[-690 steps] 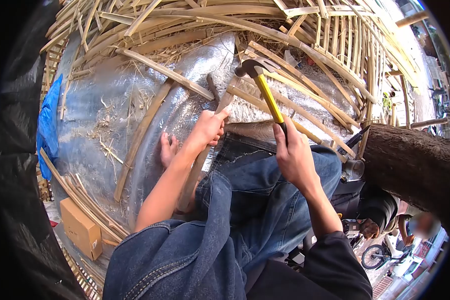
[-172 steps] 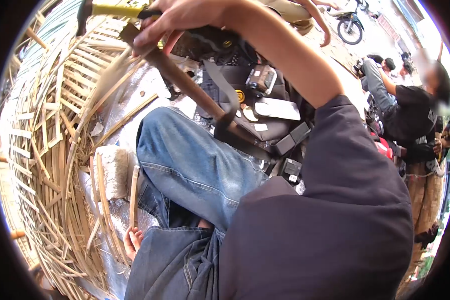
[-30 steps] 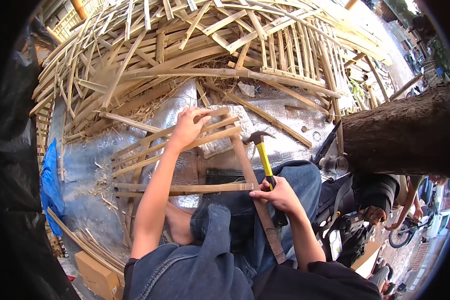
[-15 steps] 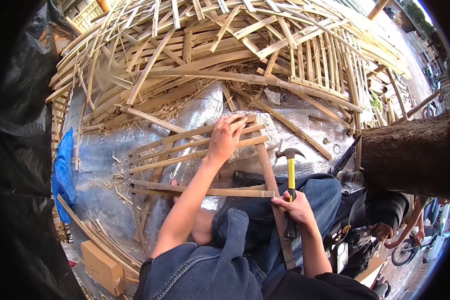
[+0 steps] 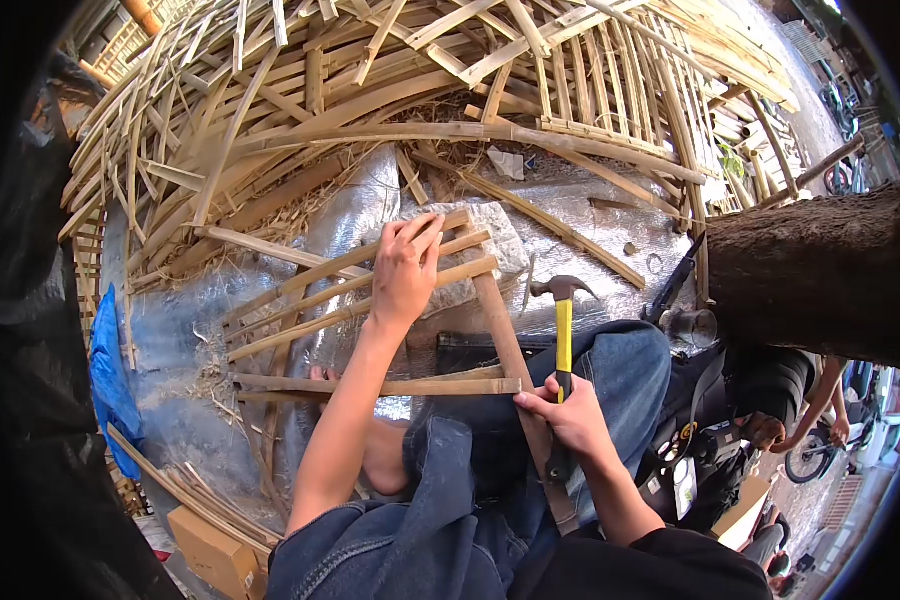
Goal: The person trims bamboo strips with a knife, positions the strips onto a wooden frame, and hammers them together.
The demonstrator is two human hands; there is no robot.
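Note:
My left hand (image 5: 407,268) is closed over the upper bamboo slat (image 5: 310,272) of a slatted frame, near its right end. Below it run other slats, their right ends on a flat crosspiece (image 5: 500,325). My right hand (image 5: 573,412) grips a claw hammer (image 5: 564,335) low on its yellow and black handle, head up. The right thumb lies at the end of a lower slat (image 5: 450,387), by the crosspiece. Part of the frame is hidden behind my left forearm. A pale stone block (image 5: 505,225) is beneath the frame's upper right corner.
A large heap of bamboo strips (image 5: 370,95) lies ahead on silvery sheeting (image 5: 175,340). To the right is a thick trunk (image 5: 810,275), with bags (image 5: 685,450) below it and another person's arm (image 5: 820,405) beyond. A cardboard box (image 5: 213,555) and blue plastic (image 5: 113,375) are at left.
My view has shifted, so the frame and both hands appear further left. The hammer head has tipped slightly away from the slats. Both hands keep their holds.

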